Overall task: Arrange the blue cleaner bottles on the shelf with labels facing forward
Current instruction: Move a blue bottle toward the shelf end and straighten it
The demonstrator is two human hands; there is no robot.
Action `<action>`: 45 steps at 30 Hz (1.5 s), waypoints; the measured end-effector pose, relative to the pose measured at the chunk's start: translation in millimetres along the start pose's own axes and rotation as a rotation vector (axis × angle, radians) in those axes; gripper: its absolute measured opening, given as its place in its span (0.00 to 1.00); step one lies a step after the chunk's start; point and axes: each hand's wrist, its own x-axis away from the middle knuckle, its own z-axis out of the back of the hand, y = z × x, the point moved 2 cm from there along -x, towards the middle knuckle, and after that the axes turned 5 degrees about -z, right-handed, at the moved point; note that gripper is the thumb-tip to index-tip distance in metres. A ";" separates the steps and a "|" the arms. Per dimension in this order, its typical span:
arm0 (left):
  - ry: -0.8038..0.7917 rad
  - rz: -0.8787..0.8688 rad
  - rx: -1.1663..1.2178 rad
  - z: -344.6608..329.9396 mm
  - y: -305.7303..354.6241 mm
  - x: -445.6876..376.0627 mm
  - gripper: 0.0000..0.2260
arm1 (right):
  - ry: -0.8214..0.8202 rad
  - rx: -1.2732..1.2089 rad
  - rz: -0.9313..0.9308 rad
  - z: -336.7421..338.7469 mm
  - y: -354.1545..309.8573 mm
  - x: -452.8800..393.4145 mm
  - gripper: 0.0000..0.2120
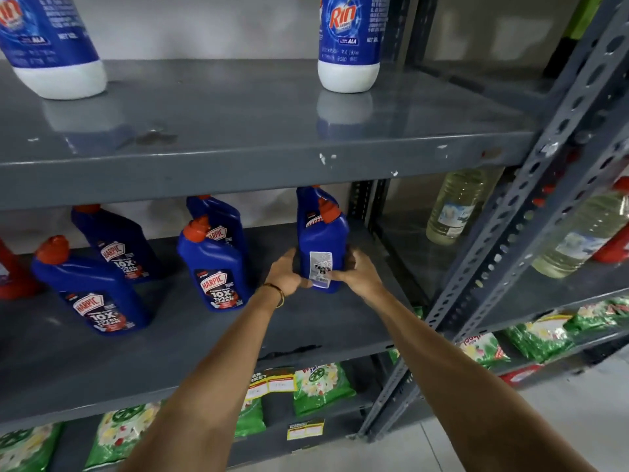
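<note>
Both hands, left hand (pixel 284 272) and right hand (pixel 355 270), grip the rightmost blue bottle (pixel 320 240) low on the middle shelf (pixel 204 338); its back sticker faces out, so swivel it upright until the front label shows.

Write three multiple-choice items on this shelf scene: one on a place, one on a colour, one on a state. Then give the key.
1. Where does the held bottle stand?
A. top shelf
B. middle shelf
C. floor

2. What colour are the blue bottles' caps?
A. red
B. white
C. green

3. Which face of the held bottle points forward?
A. the Harpic front label
B. a white barcode sticker
C. its base

Key: 1 B, it stands beside the other Harpic bottles. 2 A, every cap is red. 3 B, the sticker faces the camera between the left hand and right hand.
</note>
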 end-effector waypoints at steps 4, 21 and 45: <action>0.013 -0.006 0.018 -7.8 -4.1 -5.3 0.29 | 0.019 0.009 0.040 1.4 -4.2 2.7 0.24; 0.402 -0.098 0.060 -32.9 14.5 28.9 0.17 | -0.205 -0.286 0.119 5.0 -27.2 8.5 0.29; 0.106 -0.056 0.443 -21.7 8.3 5.6 0.29 | -0.397 -0.342 0.074 23.2 -30.0 4.3 0.21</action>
